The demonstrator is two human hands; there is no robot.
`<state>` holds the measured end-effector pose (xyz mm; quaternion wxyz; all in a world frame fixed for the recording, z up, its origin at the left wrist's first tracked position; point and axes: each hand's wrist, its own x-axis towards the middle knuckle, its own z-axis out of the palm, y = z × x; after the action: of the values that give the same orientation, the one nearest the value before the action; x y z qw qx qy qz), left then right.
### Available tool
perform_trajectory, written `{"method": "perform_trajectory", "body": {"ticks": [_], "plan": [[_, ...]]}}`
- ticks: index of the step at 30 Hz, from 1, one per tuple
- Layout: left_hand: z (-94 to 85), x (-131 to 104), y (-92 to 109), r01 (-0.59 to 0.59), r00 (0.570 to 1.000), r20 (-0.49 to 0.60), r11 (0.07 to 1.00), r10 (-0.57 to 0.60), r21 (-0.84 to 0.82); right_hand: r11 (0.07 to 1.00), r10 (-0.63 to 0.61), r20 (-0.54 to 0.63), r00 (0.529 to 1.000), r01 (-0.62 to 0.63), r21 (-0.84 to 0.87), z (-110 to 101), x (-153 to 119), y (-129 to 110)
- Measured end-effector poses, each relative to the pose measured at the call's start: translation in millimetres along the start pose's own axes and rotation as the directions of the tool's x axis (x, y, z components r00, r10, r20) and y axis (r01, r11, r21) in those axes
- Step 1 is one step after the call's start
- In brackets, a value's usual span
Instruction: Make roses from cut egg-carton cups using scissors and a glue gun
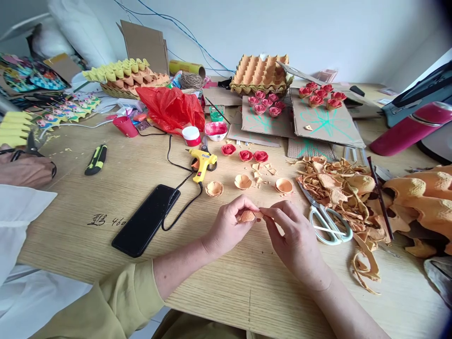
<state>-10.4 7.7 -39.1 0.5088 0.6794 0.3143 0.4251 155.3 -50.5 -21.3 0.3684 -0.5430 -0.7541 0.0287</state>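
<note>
Between my fingers is a small orange egg-carton cup (247, 216), cut into petals. My left hand (229, 226) pinches it from the left. The fingertips of my right hand (294, 235) close on its right edge; the exact grip is partly hidden. Just beyond my hands, an orange petal cup (214, 189), a second petal cup (243, 182) and a plain round cup (284, 186) stand in a row. Scissors with pale handles (330, 226) lie right of my right hand, touching a heap of carton scraps (339, 183).
A black phone (146, 220) and a yellow glue gun (201, 164) with its cord lie left of centre. Red paper flowers (246, 155) stand behind the cups, more on cardboard sheets (328, 125). Egg trays (259, 73) are at the back; a pink bottle (409, 129) is right. Another person's hand (26, 167) shows left.
</note>
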Motion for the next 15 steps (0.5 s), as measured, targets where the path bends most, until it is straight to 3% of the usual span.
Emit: {"method": "perform_trajectory", "body": {"ticks": [7, 15], "plan": [[1.4, 0.4, 0.3, 0.039, 0.999, 0.017, 0.998, -0.038, -0.058, 0.995, -0.029, -0.020, 0.999, 0.027, -0.098, 2.3, -2.5, 0.2], [2.7, 0.0, -3.6, -0.040, 0.998, -0.042, 0.999, 0.041, 0.004, 0.996, -0.006, -0.021, 1.000, 0.004, -0.091, 1.7, -0.4, -2.1]]}}
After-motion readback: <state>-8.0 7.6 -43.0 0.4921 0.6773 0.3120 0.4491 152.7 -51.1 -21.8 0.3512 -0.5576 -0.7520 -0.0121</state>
